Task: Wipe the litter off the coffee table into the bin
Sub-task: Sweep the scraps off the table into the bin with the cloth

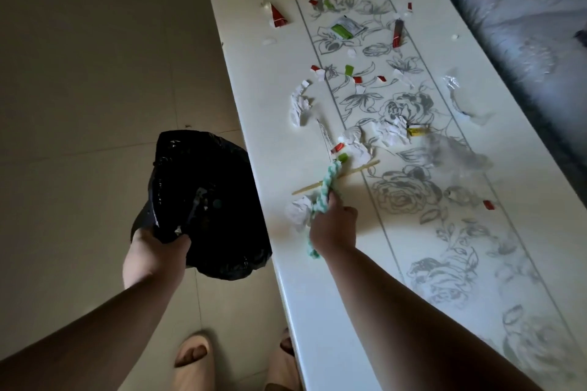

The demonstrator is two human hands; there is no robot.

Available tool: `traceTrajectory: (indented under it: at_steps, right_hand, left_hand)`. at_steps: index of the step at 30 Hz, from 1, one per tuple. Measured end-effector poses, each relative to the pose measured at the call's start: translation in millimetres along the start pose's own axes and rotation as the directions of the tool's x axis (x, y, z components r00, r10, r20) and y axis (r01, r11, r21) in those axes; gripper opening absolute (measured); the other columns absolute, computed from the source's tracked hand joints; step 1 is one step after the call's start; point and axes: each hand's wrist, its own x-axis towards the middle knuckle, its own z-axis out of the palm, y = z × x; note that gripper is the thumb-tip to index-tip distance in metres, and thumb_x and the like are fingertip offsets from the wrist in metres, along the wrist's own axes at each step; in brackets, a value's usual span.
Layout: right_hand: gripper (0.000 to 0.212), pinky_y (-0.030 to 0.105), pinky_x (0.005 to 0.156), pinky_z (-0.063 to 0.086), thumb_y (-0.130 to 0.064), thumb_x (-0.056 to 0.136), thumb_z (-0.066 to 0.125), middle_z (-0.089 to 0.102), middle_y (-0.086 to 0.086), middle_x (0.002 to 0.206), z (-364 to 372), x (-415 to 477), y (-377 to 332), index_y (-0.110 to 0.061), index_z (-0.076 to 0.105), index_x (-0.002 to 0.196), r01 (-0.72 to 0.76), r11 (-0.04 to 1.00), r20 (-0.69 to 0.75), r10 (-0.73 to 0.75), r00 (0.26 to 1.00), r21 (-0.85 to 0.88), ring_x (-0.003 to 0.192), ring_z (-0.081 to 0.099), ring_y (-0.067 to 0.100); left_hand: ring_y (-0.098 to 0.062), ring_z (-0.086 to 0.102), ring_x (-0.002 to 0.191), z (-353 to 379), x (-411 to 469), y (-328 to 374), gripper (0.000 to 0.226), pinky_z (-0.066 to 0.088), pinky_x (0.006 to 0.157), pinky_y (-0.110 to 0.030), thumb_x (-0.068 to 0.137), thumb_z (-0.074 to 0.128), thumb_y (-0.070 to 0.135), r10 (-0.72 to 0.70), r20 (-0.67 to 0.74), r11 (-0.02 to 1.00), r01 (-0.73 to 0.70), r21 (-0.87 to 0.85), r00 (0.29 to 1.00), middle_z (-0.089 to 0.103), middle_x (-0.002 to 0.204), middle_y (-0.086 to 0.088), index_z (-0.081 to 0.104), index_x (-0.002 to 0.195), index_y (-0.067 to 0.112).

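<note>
A long white coffee table (317,279) with a grey flower pattern runs from the near right to the far middle. My right hand (333,228) grips a green and white cloth (328,184) pressed on the table near its left edge. A crumpled white paper (298,209) lies just left of the cloth, and a wooden stick (359,170) passes under it. My left hand (158,249) holds the rim of a bin lined with a black bag (203,200), beside the table's left edge. Several paper scraps and red and green wrappers (343,29) are scattered farther along.
A grey patterned sofa (524,25) lines the right side of the table. Beige floor tiles (95,89) lie to the left. My feet in pale slippers (193,362) stand by the near table edge. Clear plastic film (457,95) lies near the table's right side.
</note>
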Motion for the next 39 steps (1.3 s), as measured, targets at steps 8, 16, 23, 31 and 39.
traceTrajectory:
  at_steps: [8,16,23,31,39]
  right_hand:
    - [0.058,0.031,0.099,0.039,-0.008,0.086,0.045,0.039,0.017,0.128,36.5,-27.7,-43.8,-0.021,0.035,0.142,0.021,0.999,0.035,-0.022,0.999,0.043,0.109,0.053,0.036]
    - [0.049,0.024,0.088,0.039,-0.01,0.085,0.043,0.046,0.014,0.116,56.9,-50.4,-77.7,-0.018,0.046,0.134,0.235,0.97,0.214,-0.242,0.946,0.056,0.104,0.054,0.033]
    - [0.055,0.043,0.079,0.053,0.0,0.081,0.035,0.059,0.025,0.1,-12.9,-31.4,-10.6,-0.02,0.057,0.126,-0.027,0.99,-0.208,0.055,0.977,0.137,0.083,0.061,0.038]
    - [0.04,0.041,0.093,0.044,-0.007,0.086,0.045,0.054,0.037,0.121,-83.5,3.9,91.5,-0.001,0.051,0.126,-0.516,0.842,-0.388,0.533,0.752,0.156,0.111,0.051,0.049]
    - [0.045,0.013,0.037,0.033,-0.011,0.091,0.035,0.053,0.025,0.122,-86.8,81.9,56.4,-0.021,0.053,0.13,-0.28,0.959,-0.249,0.26,0.933,-0.048,0.101,0.058,0.041]
  left_hand:
    - [-0.03,0.061,0.058,-1.1,13.0,-2.2,0.024,0.042,0.051,-0.028,0.07,0.061,0.023,-0.002,0.01,1.0,0.002,0.002,1.0,0.066,0.066,-0.008,0.062,0.092,0.013]
    - [-0.031,0.06,0.059,-7.0,29.4,-2.7,0.028,0.04,0.049,-0.028,0.072,0.063,0.027,0.018,0.06,1.0,-0.019,0.022,0.998,0.066,0.07,-0.011,0.061,0.095,0.01]
    - [-0.031,0.063,0.056,-18.0,51.8,10.4,0.03,0.048,0.049,-0.033,0.07,0.064,0.027,0.013,0.067,1.0,-0.011,-0.028,0.998,0.067,0.067,-0.008,0.067,0.097,0.014]
    - [-0.029,0.052,0.049,-15.2,66.3,28.8,0.033,0.038,0.048,-0.027,0.067,0.061,0.023,0.131,-0.058,0.986,-0.124,0.111,0.99,0.057,0.058,-0.004,0.066,0.098,0.013]
    - [-0.03,0.053,0.05,0.4,63.3,27.4,0.02,0.037,0.047,-0.026,0.069,0.062,0.023,0.047,-0.119,0.997,-0.039,0.068,0.992,0.057,0.058,-0.01,0.063,0.084,0.009]
